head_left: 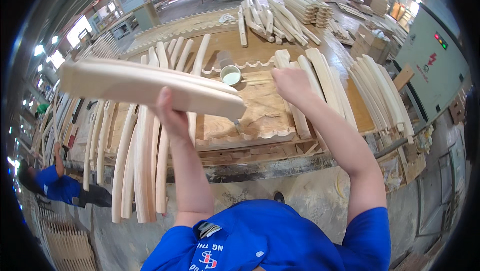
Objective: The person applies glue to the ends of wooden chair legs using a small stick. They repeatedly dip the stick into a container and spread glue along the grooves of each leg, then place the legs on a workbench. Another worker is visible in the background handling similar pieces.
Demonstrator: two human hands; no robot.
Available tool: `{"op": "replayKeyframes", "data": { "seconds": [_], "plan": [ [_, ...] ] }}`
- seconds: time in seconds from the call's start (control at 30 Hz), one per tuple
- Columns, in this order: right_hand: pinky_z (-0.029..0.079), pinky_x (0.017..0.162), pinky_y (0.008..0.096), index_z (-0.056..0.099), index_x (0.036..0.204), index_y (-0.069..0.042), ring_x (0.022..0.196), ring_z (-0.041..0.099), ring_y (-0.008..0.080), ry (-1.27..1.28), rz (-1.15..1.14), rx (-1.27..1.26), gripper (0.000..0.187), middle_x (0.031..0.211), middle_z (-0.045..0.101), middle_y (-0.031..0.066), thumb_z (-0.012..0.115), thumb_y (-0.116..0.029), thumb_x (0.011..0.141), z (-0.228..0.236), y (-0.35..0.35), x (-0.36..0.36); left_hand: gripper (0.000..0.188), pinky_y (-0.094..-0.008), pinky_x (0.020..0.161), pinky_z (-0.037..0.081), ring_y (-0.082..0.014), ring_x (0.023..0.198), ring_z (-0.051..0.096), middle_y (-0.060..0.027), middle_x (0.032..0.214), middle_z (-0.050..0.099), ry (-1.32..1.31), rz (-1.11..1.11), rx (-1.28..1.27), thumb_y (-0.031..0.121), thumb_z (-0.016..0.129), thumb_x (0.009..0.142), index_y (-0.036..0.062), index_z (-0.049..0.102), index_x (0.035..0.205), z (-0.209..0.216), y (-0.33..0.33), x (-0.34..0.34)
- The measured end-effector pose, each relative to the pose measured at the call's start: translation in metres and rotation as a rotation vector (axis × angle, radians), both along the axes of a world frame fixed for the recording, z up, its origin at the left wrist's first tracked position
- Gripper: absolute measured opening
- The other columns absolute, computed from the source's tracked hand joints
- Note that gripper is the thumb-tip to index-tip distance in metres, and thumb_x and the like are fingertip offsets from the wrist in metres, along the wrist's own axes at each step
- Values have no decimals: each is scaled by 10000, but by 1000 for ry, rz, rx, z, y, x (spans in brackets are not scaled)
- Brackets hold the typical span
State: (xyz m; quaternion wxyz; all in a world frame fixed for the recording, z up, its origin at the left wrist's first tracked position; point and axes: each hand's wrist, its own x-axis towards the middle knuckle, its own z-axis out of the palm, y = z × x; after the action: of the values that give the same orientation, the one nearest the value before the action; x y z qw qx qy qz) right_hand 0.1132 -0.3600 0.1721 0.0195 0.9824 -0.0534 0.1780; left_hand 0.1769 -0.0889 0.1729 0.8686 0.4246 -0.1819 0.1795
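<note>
My left hand is closed round a thick pale wooden bar, raised and tilted above the table; grooves along it suggest pieces laid side by side, but I cannot tell how many. My right hand makes a fist over the right part of the worktop. A thin stick runs from this fist toward a small cup of pale liquid; its far end is by the cup's rim. Under both hands lies a wooden board with a scalloped edge.
Curved wooden pieces overhang the table's front edge at left. More lengths lie at right, with another stack beyond. A loose pile sits at the back. A grey electrical cabinet stands right; a person in blue is at far left.
</note>
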Motion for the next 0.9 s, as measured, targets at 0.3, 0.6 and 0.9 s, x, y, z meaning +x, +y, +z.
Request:
{"op": "replayKeyframes", "data": {
  "seconds": [0.3, 0.6, 0.9],
  "plan": [
    [525, 672, 376, 725, 862, -129, 874, 682, 253, 221, 89, -283, 165, 873, 710, 70, 564, -143, 829, 1, 33, 121, 722, -411, 929, 456, -271, 1112, 537, -140, 1224, 510, 172, 494, -115, 485, 563, 787, 22, 407, 1318, 28, 93, -76],
    [476, 771, 394, 617, 901, -34, 910, 604, 310, -65, 86, 435, 149, 909, 635, 159, 543, -137, 822, -104, -42, 105, 623, -406, 921, 486, -244, 1053, 550, -101, 1138, 526, 313, 700, -442, 356, 705, 741, 109, 441, 1249, 0, 127, -94],
    [449, 631, 304, 584, 876, -13, 681, 560, 173, -66, 181, 1029, 154, 743, 589, 58, 635, -116, 773, -121, -40, 102, 675, -486, 880, 487, -278, 1065, 540, -110, 1166, 510, 417, 644, -550, 402, 721, 712, 127, 435, 1259, -10, 115, -75]
  ]
}}
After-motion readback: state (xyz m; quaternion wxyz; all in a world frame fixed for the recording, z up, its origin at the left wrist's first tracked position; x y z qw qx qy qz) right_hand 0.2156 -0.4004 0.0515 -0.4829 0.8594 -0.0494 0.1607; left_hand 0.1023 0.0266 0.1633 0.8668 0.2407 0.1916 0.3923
